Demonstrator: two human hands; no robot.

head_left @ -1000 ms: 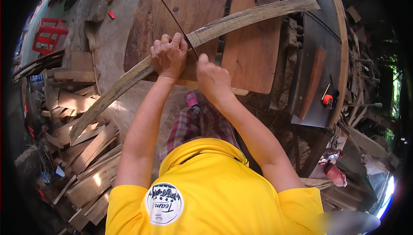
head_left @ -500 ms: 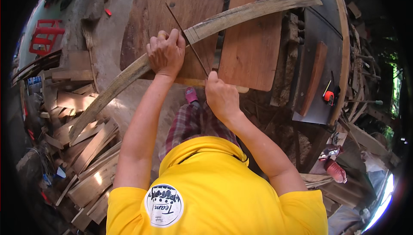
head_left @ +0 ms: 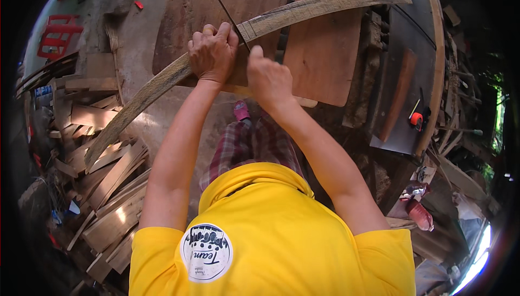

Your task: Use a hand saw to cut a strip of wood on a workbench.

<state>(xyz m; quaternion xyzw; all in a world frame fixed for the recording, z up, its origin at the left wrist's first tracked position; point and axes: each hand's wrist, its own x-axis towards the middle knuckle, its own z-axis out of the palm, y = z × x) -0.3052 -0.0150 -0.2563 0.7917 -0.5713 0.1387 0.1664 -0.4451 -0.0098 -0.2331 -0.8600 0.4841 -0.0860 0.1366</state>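
Nearest: yellow shirt [head_left: 271, 242], plaid cloth [head_left: 244, 144] below it. Next, left hand [head_left: 213, 52] clamped on curved wood strip [head_left: 303, 11] w/ thin dark blade [head_left: 222, 4] just beside; right hand [head_left: 268, 79] fisted round pale handle [head_left: 306, 101]. Beyond: plywood sheet [head_left: 325, 52] under strip. Far left, scrap planks [head_left: 108, 187]; far right, orange tape measure [head_left: 416, 120].

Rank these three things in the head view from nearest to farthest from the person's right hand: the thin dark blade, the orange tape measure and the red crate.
1. Thin dark blade: just left of the right hand, touching it.
2. Orange tape measure: far right, on the dark panel.
3. Red crate: far left, upper edge.
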